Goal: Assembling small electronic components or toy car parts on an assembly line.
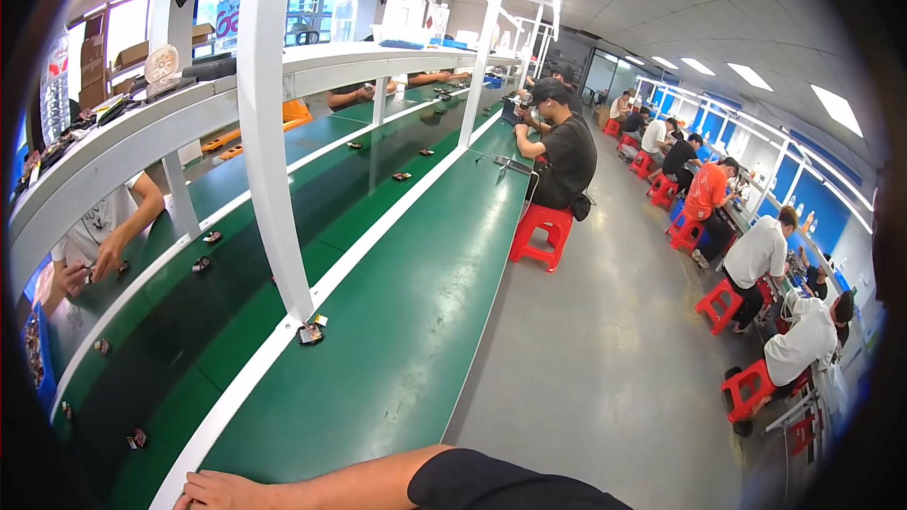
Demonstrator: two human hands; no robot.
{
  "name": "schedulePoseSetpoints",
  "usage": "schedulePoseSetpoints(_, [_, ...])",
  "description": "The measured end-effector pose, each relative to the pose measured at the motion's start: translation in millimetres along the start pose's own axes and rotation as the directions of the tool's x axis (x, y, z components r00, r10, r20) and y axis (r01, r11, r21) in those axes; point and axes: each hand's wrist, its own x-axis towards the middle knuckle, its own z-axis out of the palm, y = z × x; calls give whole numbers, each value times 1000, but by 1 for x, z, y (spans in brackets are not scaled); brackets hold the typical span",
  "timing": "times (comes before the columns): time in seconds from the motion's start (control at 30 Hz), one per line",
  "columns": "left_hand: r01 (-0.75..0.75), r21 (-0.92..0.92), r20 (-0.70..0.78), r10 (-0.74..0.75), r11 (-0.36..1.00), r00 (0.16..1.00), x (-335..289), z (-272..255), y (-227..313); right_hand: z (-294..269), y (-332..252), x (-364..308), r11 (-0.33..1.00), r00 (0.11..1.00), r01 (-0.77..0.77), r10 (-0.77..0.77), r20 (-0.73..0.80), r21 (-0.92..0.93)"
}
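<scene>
My right hand point(225, 491) rests at the lower left, by the white rail point(231, 404) along the green bench. The lower edge cuts it off, so I cannot tell whether its fingers are closed on anything. My bare forearm point(350, 478) runs to it from a black sleeve. My left hand is out of view. Farther along the rail, apart from my hand, a small dark electronic part point(310, 332) with a pale tag lies at the foot of a white post point(274, 132). Several similar parts, such as a small dark one point(138, 438), lie on the green belt point(179, 359).
A shelf point(331, 59) with bottles runs above the belt. Across it, a co-worker's hands point(94, 260) handle a small item. Ahead, a person in black point(565, 151) sits on a red stool point(541, 236). A grey aisle point(595, 349) separates the bench from more seated workers at right.
</scene>
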Motion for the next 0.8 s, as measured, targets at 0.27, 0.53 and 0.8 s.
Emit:
schedulePoseSetpoints(0.27, [-8,17,8,8,1000,1000,0,-1,-2,1,-4,0,999,999,-53,53,-8,-9])
schedulePoseSetpoints(0.53, [9,-27,-20,-9,1000,1000,3,-5,-8,-1,-6,0,996,996,-85,84,24,16])
schedulePoseSetpoints(0.8, [-12,-5,-45,12,1000,999,3,-8,-13,-25,-9,14,1000,999,1,-1,45,-1])
